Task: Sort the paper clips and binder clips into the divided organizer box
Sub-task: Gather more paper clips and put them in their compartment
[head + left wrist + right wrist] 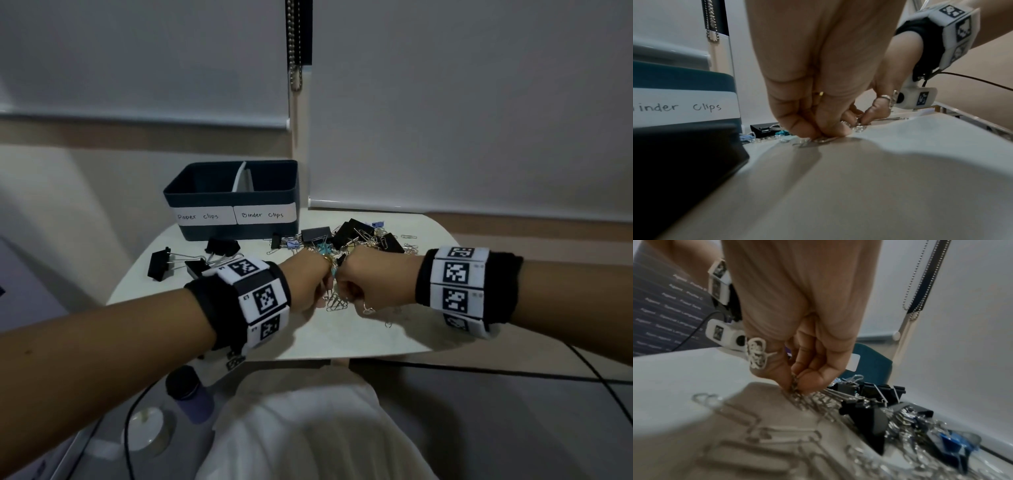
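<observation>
A dark blue divided organizer box [236, 200] stands at the table's back left, labelled "Paper clips" and "Binder clips". To its right lies a mixed pile [356, 238] of black binder clips and silver paper clips. Both hands meet in front of the pile. My left hand [310, 284] pinches paper clips [822, 139] against the table with curled fingers. My right hand [359, 286] pinches a bunch of paper clips [795, 387] between thumb and fingers. Several loose paper clips [335, 303] lie under the hands.
Three black binder clips [191, 260] lie apart at the table's left, behind my left wrist. The table [376, 339] is small with rounded corners. Below its front edge are a purple bottle [190, 394], a cable [513, 375] and my white-clothed lap. A blind chain [295, 51] hangs behind.
</observation>
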Motion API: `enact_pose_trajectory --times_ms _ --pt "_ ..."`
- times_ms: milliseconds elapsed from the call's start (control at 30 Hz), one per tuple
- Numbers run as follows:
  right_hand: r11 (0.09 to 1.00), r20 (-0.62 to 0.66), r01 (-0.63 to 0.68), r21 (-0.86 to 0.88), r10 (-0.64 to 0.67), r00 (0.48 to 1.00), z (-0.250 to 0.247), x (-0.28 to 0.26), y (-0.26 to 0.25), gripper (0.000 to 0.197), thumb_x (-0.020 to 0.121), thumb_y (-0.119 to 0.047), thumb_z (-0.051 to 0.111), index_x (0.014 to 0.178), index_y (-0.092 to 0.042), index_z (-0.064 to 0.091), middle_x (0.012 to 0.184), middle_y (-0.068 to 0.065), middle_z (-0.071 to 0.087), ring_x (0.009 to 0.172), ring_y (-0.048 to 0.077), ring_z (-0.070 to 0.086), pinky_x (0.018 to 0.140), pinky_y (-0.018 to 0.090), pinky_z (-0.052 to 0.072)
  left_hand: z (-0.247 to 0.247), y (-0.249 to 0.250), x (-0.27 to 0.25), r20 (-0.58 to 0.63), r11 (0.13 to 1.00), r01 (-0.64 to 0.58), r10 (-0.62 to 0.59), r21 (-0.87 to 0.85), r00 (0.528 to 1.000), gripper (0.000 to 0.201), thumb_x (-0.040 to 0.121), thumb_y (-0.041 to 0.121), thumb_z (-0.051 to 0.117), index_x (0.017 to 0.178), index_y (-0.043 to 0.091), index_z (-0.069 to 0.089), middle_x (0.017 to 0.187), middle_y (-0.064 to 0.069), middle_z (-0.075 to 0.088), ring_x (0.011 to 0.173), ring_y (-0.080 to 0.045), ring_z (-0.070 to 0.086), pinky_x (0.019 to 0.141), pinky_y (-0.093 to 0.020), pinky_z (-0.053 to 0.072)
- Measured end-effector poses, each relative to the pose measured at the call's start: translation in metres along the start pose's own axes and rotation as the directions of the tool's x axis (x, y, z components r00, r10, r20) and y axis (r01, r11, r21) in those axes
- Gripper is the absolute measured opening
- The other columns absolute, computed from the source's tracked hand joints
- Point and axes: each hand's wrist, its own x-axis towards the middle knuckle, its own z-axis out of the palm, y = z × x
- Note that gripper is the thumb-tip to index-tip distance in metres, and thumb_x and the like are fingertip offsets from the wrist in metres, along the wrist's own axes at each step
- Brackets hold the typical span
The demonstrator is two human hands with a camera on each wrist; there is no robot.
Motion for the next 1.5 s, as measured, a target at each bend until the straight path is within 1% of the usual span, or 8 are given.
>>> enact_pose_trajectory --times_ms 200,367,567,800,1067,1267,1367,1500 --pt "0.971 -0.068 -0.124 0.204 0.140 0.988 -0.024 0.001 0.015 0.020 0.077 0.000 0.062 0.089 -0.012 0.072 0.076 -0.003 0.065 0.060 -0.002 0.052 0.056 0.003 0.041 -0.005 -0.003 -0.003 0.052 0.998 0.057 -0.058 0.016 0.997 0.020 0.085 -0.002 0.053 0.099 0.001 0.067 0.102 -0.009 0.070 0.100 -0.018 0.064 0.084 -0.022 0.047" --pt "0.897 -0.188 -0.112 0.428 0.210 0.960 -0.068 0.020 0.022 0.015 0.077 0.000 0.068 0.087 -0.011 0.073 0.074 -0.005 0.066 0.057 -0.004 0.057 0.066 0.013 0.053 -0.045 -0.037 -0.016 -0.187 0.983 0.129 -0.152 -0.132 0.971 0.015 0.087 0.011 0.059 0.099 0.007 0.067 0.089 0.004 0.058 0.084 -0.008 0.053 0.078 -0.016 0.040" --pt "0.786 -0.439 0.045 0.617 0.296 0.848 -0.121 0.119 -0.008 0.015 0.075 -0.006 0.071 0.089 -0.002 0.074 0.085 0.008 0.073 0.068 0.010 0.061 0.073 0.025 0.055 -0.117 -0.126 -0.017 -0.444 0.898 0.374 -0.440 -0.232 0.780 0.020 0.088 0.012 0.058 0.101 0.004 0.070 0.107 -0.011 0.069 0.101 -0.025 0.061 0.079 -0.020 0.036" --pt "0.755 -0.278 -0.208 0.622 0.460 0.843 -0.107 0.224 -0.016 0.026 0.076 -0.018 0.074 0.096 -0.002 0.073 0.100 0.012 0.073 0.093 0.024 0.069 0.088 0.036 0.055 -0.110 -0.176 0.014 -0.446 0.793 0.460 -0.606 -0.399 0.658 0.014 0.081 0.010 0.068 0.092 0.002 0.072 0.103 -0.012 0.071 0.097 -0.021 0.063 0.085 -0.023 0.042" --pt "0.833 -0.379 -0.088 0.546 0.338 0.861 -0.111 0.136 0.010 0.021 0.079 -0.016 0.071 0.099 -0.008 0.072 0.098 0.001 0.071 0.088 0.011 0.064 0.086 0.022 0.050 -0.102 -0.150 -0.002 -0.578 0.941 0.219 -0.331 -0.256 0.746 0.020 0.090 0.015 0.058 0.105 0.012 0.071 0.110 -0.006 0.069 0.102 -0.018 0.062 0.083 -0.015 0.035" --pt "0.932 -0.097 -0.271 0.240 0.301 0.949 -0.075 0.032 0.037 0.016 0.078 0.002 0.062 0.082 -0.008 0.073 0.081 -0.001 0.071 0.071 0.008 0.061 0.076 0.022 0.052 -0.054 -0.099 -0.060 -0.435 0.984 -0.072 -0.007 -0.164 0.901 0.019 0.088 0.021 0.059 0.105 0.024 0.067 0.106 0.007 0.059 0.097 -0.004 0.053 0.088 -0.021 0.044" --pt "0.932 0.058 -0.346 0.110 0.342 0.938 -0.055 0.006 0.045 0.017 0.077 -0.003 0.065 0.091 -0.010 0.071 0.081 -0.003 0.066 0.075 0.009 0.059 0.079 0.026 0.052 -0.024 -0.080 -0.081 -0.266 0.989 -0.028 -0.012 -0.147 0.964 0.026 0.091 0.031 0.053 0.115 0.032 0.060 0.118 0.012 0.049 0.111 -0.003 0.047 0.089 -0.010 0.038" --pt "0.930 0.154 -0.367 0.037 0.357 0.921 -0.035 -0.005 0.047 0.037 0.074 -0.013 0.072 0.109 -0.020 0.062 0.094 -0.007 0.057 0.095 0.016 0.056 0.075 0.022 0.041 0.013 -0.075 -0.090 -0.157 0.990 0.103 -0.117 -0.096 0.981 0.048 0.091 0.047 0.045 0.137 0.034 0.041 0.141 0.009 0.032 0.133 -0.009 0.028 0.112 -0.027 0.028"
